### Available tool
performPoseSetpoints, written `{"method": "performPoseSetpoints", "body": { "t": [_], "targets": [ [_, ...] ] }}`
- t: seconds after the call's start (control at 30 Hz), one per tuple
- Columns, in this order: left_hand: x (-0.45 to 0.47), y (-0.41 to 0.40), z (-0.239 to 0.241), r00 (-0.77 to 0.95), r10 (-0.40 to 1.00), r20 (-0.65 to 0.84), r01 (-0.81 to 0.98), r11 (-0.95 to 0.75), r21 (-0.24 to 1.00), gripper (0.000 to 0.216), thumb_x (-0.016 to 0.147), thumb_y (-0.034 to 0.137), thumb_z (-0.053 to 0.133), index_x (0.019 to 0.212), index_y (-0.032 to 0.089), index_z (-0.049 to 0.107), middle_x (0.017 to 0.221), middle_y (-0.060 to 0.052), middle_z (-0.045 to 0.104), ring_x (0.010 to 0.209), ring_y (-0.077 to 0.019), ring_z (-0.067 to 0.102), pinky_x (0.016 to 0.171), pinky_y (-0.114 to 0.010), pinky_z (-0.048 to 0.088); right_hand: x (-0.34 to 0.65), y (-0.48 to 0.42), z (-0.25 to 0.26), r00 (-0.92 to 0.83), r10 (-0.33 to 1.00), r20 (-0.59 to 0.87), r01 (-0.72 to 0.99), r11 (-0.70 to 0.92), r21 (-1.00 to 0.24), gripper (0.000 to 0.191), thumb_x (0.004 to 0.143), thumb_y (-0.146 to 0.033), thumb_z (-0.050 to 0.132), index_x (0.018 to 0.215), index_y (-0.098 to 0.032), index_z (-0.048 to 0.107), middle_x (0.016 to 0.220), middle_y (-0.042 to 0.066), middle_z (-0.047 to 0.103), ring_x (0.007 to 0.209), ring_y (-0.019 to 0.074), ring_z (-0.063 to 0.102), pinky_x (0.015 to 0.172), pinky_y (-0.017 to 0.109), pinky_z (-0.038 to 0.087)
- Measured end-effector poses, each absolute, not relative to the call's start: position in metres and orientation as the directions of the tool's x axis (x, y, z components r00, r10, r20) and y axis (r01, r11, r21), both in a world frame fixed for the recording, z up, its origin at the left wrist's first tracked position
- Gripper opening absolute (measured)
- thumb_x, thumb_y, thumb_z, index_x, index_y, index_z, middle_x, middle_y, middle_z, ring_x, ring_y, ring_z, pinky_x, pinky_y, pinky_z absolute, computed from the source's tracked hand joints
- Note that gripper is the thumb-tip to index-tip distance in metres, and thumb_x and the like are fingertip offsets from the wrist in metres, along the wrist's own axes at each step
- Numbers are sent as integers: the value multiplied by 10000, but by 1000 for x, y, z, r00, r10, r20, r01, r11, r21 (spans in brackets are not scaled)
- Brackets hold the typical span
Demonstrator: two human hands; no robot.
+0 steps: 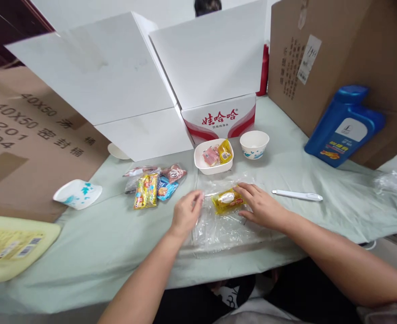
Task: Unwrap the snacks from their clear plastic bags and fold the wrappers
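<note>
A clear plastic bag (211, 231) lies flat on the cloth in front of me, with a yellow snack packet (228, 200) on top. My right hand (264, 206) reaches in from the right, its fingers and thumb around the packet's right end. At the bag's left edge, my left hand (186, 213) has its thumb and fingers closed on the thin film. Just beyond the bag stands a white plastic bowl (205, 168) holding pink packets (211, 156) and another yellow packet (225, 152).
Several wrapped snacks (146, 191) lie to the left. A paper cup (254, 145) stands upright; another paper cup (77, 194) lies tipped. A white utility knife (297, 195) and blue bottle (346, 128) are right. White boxes (218, 58) and cartons (302, 58) wall the back.
</note>
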State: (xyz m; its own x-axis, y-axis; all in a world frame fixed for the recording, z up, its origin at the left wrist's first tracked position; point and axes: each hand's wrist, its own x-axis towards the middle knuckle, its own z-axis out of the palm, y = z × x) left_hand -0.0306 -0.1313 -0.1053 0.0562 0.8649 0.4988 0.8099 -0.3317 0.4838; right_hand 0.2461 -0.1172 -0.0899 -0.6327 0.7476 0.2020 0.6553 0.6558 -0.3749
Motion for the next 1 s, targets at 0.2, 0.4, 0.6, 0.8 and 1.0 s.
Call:
{"method": "performPoseSetpoints", "body": {
  "t": [0.2,0.4,0.6,0.8,1.0],
  "targets": [
    [-45,-138,-83,17,554,832,892,-385,238,203,860,179,553,1053,193,614,951,-70,650,915,-207,634,866,-368,519,240,-115,-105,-585,809,61,768,576,-279,808,812,-398,650,1501,-156,305,1456,186,454,1308,349,427,1055,497,371],
    [5,-154,-105,488,759,432,779,-601,176,536,864,273,614,1371,206,455,1350,-146,548,1269,-309,499,1043,-511,433,242,-112,-104,-513,858,14,846,508,-161,962,720,-570,714,1478,-98,355,1480,233,415,1350,407,370,1050,523,347],
    [2,-151,-108,376,866,328,699,-498,513,455,823,237,655,1268,241,557,1211,-96,624,1154,-262,571,1018,-466,461,249,-113,-103,-549,836,-21,830,542,-132,956,674,-644,717,1423,-110,455,1434,245,472,1318,418,414,1022,552,366],
    [-25,-124,-74,8,911,413,457,-371,809,393,857,399,621,1197,215,546,1056,-65,647,912,-187,645,792,-318,547,247,-114,-101,-550,833,-51,832,542,-120,944,679,-631,726,1416,-99,472,1409,243,501,1325,419,408,1011,544,382],
    [-34,-36,-50,-107,820,562,803,-262,535,493,728,333,763,1167,201,579,1112,-79,612,1007,-233,614,865,-363,520,245,-115,-100,-539,840,-63,841,531,-104,954,688,-620,729,1422,-69,467,1462,244,440,1341,415,389,1032,517,375]
  ]
}}
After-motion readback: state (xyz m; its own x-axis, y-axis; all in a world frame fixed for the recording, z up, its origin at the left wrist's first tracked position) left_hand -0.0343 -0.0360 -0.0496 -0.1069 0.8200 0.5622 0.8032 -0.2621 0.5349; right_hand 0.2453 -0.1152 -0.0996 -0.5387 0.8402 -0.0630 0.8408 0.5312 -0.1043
